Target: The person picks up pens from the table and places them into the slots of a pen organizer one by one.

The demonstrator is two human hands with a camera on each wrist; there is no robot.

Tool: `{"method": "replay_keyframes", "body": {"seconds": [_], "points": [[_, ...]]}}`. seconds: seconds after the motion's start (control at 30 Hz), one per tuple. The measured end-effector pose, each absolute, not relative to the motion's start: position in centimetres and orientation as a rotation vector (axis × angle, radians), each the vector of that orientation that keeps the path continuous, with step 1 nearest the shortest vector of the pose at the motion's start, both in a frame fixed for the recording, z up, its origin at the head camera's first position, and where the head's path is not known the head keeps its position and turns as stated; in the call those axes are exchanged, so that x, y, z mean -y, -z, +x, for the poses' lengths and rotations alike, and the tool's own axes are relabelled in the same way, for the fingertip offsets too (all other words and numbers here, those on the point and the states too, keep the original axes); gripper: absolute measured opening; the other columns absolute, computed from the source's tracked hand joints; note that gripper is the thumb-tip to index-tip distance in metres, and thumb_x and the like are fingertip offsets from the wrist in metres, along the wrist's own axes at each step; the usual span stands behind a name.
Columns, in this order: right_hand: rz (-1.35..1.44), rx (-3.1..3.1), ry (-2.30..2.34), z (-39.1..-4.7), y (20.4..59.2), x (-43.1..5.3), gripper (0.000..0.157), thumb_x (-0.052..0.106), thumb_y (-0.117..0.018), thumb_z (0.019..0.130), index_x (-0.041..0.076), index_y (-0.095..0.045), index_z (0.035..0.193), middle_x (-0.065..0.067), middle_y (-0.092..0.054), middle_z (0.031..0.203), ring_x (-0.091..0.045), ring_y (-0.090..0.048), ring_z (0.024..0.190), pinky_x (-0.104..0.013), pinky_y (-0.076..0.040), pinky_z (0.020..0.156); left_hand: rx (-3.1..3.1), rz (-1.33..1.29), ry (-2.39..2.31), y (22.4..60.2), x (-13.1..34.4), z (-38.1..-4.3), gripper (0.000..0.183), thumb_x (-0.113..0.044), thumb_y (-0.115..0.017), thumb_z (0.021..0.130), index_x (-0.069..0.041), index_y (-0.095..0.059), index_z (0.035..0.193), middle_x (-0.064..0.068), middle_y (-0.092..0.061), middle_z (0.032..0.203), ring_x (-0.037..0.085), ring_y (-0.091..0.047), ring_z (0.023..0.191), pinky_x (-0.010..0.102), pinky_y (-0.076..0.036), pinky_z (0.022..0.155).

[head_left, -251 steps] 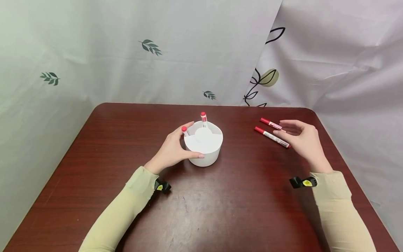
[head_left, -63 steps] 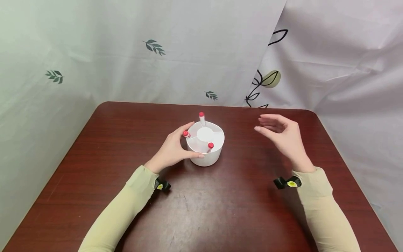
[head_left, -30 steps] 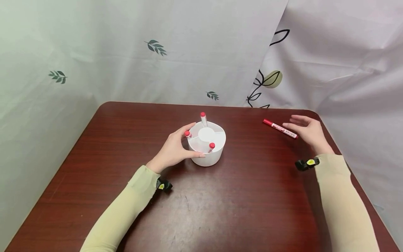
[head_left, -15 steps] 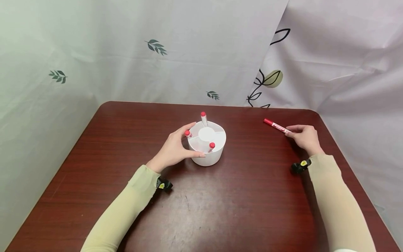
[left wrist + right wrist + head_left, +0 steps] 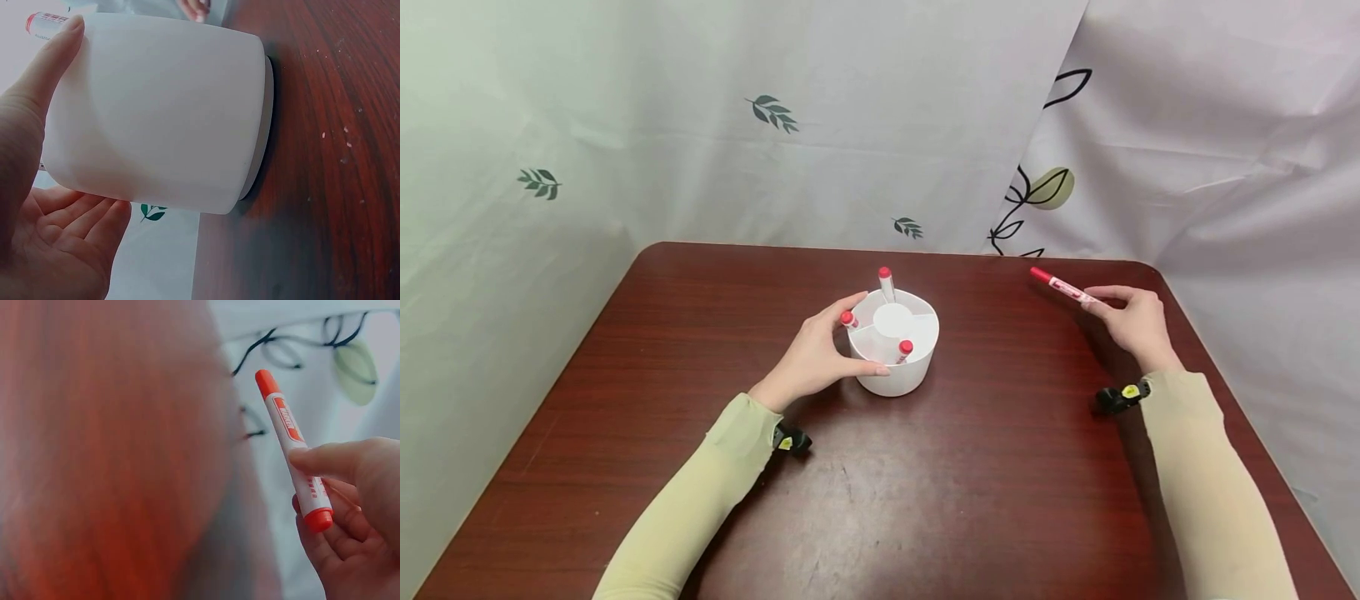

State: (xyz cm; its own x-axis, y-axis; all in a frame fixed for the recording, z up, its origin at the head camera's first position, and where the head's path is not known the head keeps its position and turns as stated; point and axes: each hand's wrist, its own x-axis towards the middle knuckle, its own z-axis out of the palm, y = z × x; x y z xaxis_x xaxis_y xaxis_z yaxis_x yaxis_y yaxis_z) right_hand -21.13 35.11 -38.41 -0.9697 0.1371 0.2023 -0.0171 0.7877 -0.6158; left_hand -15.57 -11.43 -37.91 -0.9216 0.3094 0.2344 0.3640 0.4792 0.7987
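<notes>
A white round pen holder (image 5: 891, 379) with inner dividers stands on the table, and several compartments surround its raised middle. My left hand (image 5: 808, 354) grips its left side, thumb in front and fingers behind. Three red-capped markers stand in it: one at the back (image 5: 886, 283), one at the left (image 5: 849, 320) and one at the front (image 5: 904, 351). Over at the right, my right hand (image 5: 1135, 321) pinches another marker (image 5: 1063, 287), white with red ends, between thumb and fingers. In the right wrist view this marker (image 5: 290, 434) is held off the table, red cap pointing away.
The dark red-brown wooden table (image 5: 970, 467) fills the lower view. White curtains (image 5: 850, 125) printed with leaves hang behind it and at both sides. A black wrist camera (image 5: 793, 440) sits below the left cuff, and another (image 5: 1120, 398) below the right cuff.
A third marker has come to stand in the holder. My right hand has reached the last marker on the table, pinched it and raised it slightly. The left hand keeps its grip.
</notes>
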Motion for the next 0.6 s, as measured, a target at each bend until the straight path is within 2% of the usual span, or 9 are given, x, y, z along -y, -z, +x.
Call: {"method": "replay_keyframes", "body": {"seconds": [0.23,0.43,0.6], "points": [[-0.034,2.623,-1.034,-20.1,34.8,-33.6,0.037,0.038,-0.071,0.083,0.014,-0.071,0.112,-0.005,-0.066,0.101,-0.013,-0.049,0.091,-0.019,-0.034,0.071,2.652,-0.608,1.451,38.1,11.5,-15.6,0.104,-0.061,-0.082,0.053,-0.024,-0.041,0.141,-0.016,-0.049,0.126,0.005,-0.048,0.109,0.039,-0.041,0.092],[0.004,2.531,-1.144,-19.2,32.4,-32.4,0.034,0.033,-0.075,0.08,0.016,-0.072,0.11,0.01,-0.067,0.089,-0.008,-0.054,0.083,-0.016,-0.038,0.066,2.652,-0.602,1.445,38.2,11.5,-15.7,0.104,-0.061,-0.082,0.053,-0.024,-0.041,0.141,-0.019,-0.048,0.127,0.004,-0.047,0.11,0.041,-0.041,0.092],[0.037,2.488,-1.217,-18.5,31.1,-31.6,0.032,0.028,-0.076,0.079,0.017,-0.073,0.109,0.008,-0.067,0.088,-0.012,-0.054,0.08,-0.017,-0.039,0.062,2.653,-0.598,1.441,38.3,11.5,-15.7,0.103,-0.061,-0.082,0.053,-0.026,-0.041,0.141,-0.02,-0.048,0.127,0.003,-0.047,0.11,0.039,-0.041,0.092]]}}
